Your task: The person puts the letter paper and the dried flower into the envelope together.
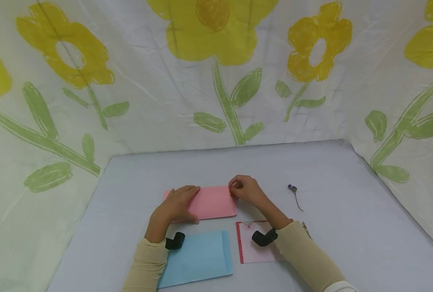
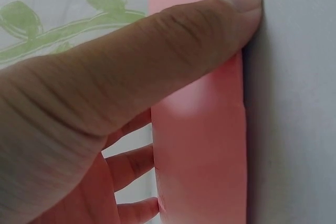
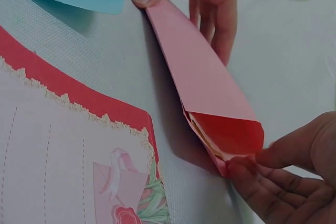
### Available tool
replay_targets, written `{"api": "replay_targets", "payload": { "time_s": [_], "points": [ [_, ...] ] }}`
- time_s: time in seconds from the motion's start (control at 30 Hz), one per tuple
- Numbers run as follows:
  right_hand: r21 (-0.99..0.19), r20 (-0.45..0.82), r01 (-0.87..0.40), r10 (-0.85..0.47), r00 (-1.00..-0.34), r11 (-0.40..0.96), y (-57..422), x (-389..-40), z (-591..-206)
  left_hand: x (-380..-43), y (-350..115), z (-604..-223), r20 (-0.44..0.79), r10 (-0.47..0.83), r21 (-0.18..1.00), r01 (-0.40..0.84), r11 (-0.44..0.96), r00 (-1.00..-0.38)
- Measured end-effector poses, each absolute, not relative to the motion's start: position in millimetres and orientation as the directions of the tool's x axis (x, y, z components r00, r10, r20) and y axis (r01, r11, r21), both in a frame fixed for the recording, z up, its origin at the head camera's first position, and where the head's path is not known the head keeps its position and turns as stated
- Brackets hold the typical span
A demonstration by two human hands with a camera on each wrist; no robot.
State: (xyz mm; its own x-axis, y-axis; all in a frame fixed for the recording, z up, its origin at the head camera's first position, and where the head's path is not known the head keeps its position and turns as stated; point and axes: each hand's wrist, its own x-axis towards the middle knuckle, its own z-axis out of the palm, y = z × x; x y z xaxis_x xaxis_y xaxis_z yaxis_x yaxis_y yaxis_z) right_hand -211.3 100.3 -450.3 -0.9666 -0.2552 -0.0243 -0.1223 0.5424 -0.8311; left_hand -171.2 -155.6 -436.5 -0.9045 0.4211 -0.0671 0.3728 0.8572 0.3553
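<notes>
A pink envelope (image 1: 214, 202) lies lengthwise across the table in the head view. My left hand (image 1: 177, 205) spans its left part and grips it, thumb at the near edge and fingers along the far edge. At the right end, my right hand (image 1: 248, 190) pinches the envelope's edge between thumb and fingers. The right wrist view shows that end gaping, with a red inside (image 3: 231, 132) and a thin cream-coloured edge along the opening. Seen from the left wrist, the thumb (image 2: 173, 51) reaches over the pink paper, which bulges slightly.
Nearer the body lies a light blue envelope (image 1: 198, 257), partly under the left forearm. To its right is a pink card (image 1: 250, 247) with a red border, partly covered by the right forearm. A small purple dried flower (image 1: 293, 188) lies farther right. A flower-printed curtain (image 1: 147, 101) hangs behind.
</notes>
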Motion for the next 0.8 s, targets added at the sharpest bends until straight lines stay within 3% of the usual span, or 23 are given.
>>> {"api": "replay_targets", "payload": {
  "time_s": [0.6, 0.8],
  "points": [
    [-0.834, -0.058, -0.102, -0.270, -0.961, 0.542, 111.0, -216.0, -451.0, -171.8, -153.1, -433.8, -0.078, 0.421, 0.352, 0.370, 0.860, -0.904],
    [-0.674, 0.041, -0.209, -0.246, -0.968, 0.708, 165.8, -223.0, -437.1, -171.3, -154.9, -436.3, -0.071, 0.415, 0.365, 0.363, 0.857, -0.907]
  ]
}}
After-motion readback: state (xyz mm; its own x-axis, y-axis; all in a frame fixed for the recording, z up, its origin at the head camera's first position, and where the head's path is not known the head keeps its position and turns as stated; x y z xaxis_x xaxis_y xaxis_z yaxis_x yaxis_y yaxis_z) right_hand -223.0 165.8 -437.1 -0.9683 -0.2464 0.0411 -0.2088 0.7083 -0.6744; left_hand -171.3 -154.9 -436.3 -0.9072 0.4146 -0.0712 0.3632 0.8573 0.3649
